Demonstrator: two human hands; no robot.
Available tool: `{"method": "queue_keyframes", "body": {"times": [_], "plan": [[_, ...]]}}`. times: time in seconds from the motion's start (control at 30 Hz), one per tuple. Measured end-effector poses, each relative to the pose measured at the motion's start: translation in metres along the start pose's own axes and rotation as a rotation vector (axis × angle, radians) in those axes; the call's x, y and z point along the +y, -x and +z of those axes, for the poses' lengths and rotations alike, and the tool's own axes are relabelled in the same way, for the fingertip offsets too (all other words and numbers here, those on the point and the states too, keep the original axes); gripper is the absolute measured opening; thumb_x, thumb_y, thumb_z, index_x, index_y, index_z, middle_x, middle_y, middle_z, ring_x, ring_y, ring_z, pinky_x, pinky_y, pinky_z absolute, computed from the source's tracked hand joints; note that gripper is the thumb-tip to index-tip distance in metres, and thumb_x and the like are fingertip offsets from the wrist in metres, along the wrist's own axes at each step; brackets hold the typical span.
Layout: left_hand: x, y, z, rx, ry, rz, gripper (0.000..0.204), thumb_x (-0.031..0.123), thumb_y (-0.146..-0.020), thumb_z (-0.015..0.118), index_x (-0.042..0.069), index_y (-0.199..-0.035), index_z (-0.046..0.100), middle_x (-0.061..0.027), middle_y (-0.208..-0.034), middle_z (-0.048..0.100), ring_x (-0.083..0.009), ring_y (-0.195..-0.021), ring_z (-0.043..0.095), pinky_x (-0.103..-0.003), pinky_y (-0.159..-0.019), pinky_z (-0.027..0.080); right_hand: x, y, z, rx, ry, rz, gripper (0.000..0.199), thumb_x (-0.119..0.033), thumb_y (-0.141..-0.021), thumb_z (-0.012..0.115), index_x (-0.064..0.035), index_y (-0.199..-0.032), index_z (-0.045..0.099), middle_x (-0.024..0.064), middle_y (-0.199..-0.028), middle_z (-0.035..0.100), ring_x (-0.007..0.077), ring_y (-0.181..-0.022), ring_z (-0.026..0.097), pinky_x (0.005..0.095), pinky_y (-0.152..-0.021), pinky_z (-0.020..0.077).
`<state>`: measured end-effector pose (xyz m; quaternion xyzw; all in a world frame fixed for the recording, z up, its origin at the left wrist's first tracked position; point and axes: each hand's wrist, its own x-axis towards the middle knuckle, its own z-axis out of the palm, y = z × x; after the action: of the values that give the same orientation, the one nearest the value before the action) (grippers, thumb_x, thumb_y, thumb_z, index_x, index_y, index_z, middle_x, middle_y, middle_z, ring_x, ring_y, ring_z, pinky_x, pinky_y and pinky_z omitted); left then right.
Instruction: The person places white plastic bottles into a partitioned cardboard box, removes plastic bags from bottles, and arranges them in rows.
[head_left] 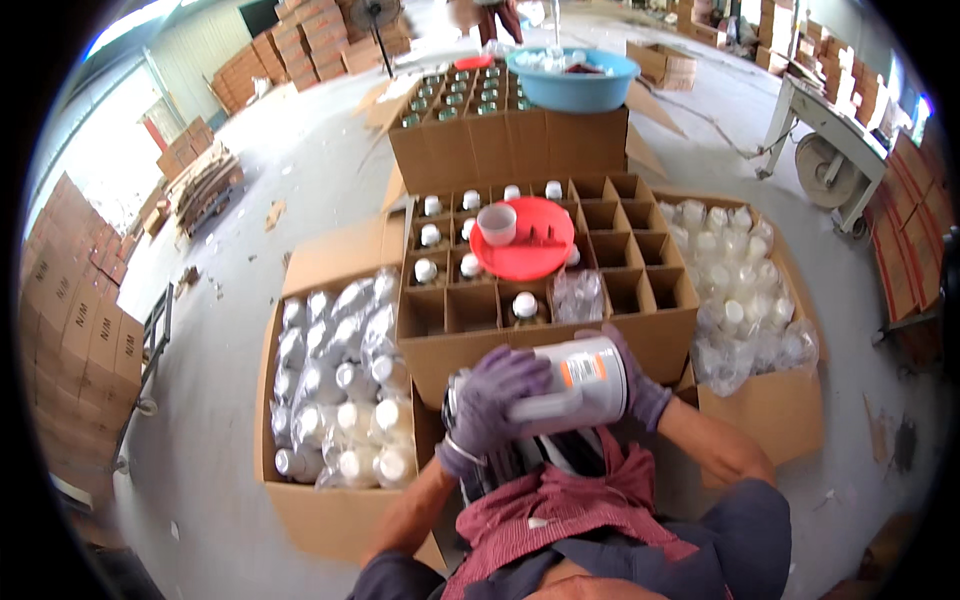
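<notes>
A grey plastic jug (575,385) with a moulded handle and an orange-and-white label lies on its side between my gloved hands, just above my lap. My left hand (497,392) is wrapped over its left end, where the cap area is mostly hidden. At the other end, my right hand (637,385) grips round the jug's base. Directly ahead stands a divided cardboard box (640,335) with white-capped bottles in some compartments. A red plate (548,255) holding a small clear cup (496,225) and a few dark bits rests on the dividers. Crumpled clear plastic (578,296) sits in a front compartment.
To the left is an open carton (335,500) of plastic-wrapped bottles; another carton (765,425) of them stands right. Behind, a box (500,148) of green-topped bottles carries a blue basin (573,92). Stacked cartons (85,330), a wheeled metal stand (835,150) and a distant person (497,20) surround the area.
</notes>
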<state>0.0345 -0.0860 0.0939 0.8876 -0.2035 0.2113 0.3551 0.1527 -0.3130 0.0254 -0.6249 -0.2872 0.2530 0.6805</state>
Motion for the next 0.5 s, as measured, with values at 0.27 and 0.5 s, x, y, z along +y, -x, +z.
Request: {"method": "queue_keyframes", "body": {"times": [0.27, 0.5], "plan": [[-0.002, -0.004, -0.006, 0.114, -0.006, -0.040, 0.030, 0.008, -0.078, 0.062, 0.005, -0.107, 0.070, -0.0127, -0.113, 0.068, -0.0300, -0.112, 0.062, -0.041, -0.102, 0.044, -0.015, -0.016, 0.011, 0.046, -0.465, 0.040, 0.045, -0.033, -0.101, 0.041, -0.0051, -0.136, 0.041, 0.0151, -0.137, 0.043, 0.0272, -0.126, 0.046, 0.0358, -0.108, 0.0355], [-0.039, 0.026, -0.018, 0.001, 0.568, -0.523, 0.027, 0.020, -0.095, 0.056, 0.006, -0.115, 0.067, -0.0092, -0.104, 0.071, -0.0176, -0.092, 0.068, -0.030, -0.080, 0.054, -0.069, -0.035, 0.019, -0.144, 0.297, -0.261, 0.077, -0.061, -0.090, 0.046, -0.0050, -0.142, 0.038, 0.0192, -0.149, 0.030, 0.0313, -0.142, 0.023, 0.0398, -0.117, 0.0161]]}}
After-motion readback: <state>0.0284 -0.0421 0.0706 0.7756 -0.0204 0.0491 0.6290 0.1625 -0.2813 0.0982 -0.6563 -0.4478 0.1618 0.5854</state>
